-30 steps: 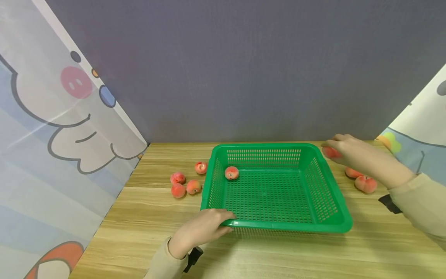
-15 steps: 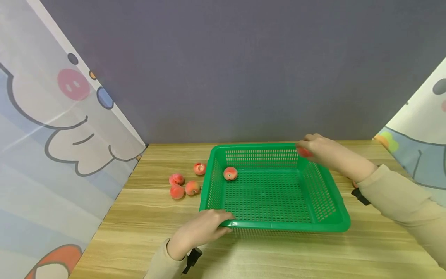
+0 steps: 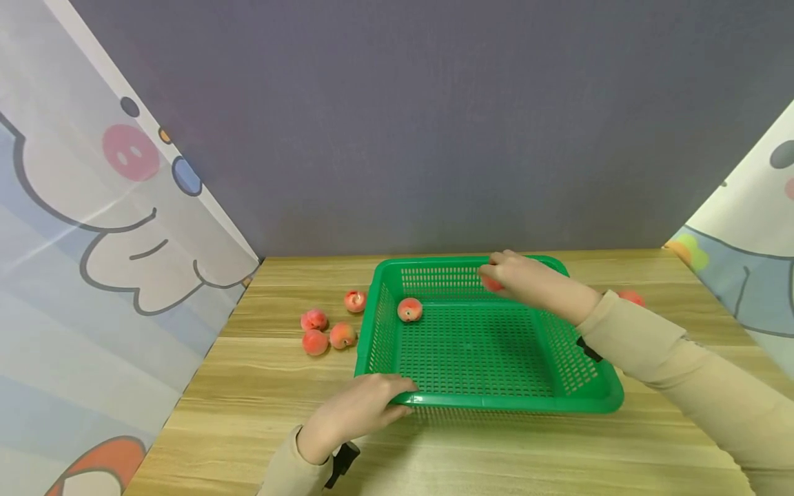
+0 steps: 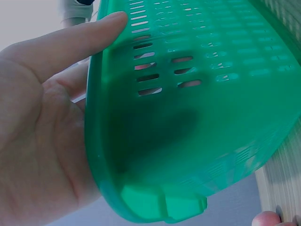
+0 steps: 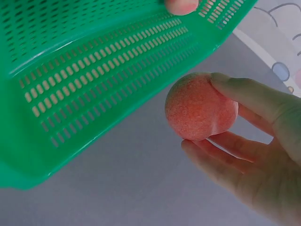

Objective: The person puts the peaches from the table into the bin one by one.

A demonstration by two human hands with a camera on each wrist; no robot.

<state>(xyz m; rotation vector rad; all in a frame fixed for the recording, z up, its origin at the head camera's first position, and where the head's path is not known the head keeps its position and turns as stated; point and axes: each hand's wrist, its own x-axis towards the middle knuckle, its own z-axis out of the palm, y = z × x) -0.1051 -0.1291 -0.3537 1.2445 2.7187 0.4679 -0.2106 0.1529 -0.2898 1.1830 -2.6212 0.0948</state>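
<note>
A green plastic basket point(image 3: 490, 401) with slotted walls stands on the table. My left hand point(image 3: 366, 405) grips its near rim close to the left corner; in the left wrist view the thumb point(image 4: 89, 40) lies on the outer wall and the fingers go over the rim. My right hand point(image 3: 524, 277) is over the basket's far side and holds a reddish peach point(image 5: 200, 107) between thumb and fingertips. Inside the basket, by the left wall, lies one peach point(image 3: 410, 310).
Left of the basket several peaches point(image 3: 315, 342) lie on the wooden table point(image 3: 248, 406). Another peach point(image 3: 631, 297) shows on the right, partly behind the right sleeve. A grey panel point(image 3: 422, 138) rises behind the table, with cartoon-printed sheets point(image 3: 74, 207) at the sides.
My right hand has carried the peach leftward from beyond the basket's right edge to over its far inside. The left hand keeps its grip on the rim.
</note>
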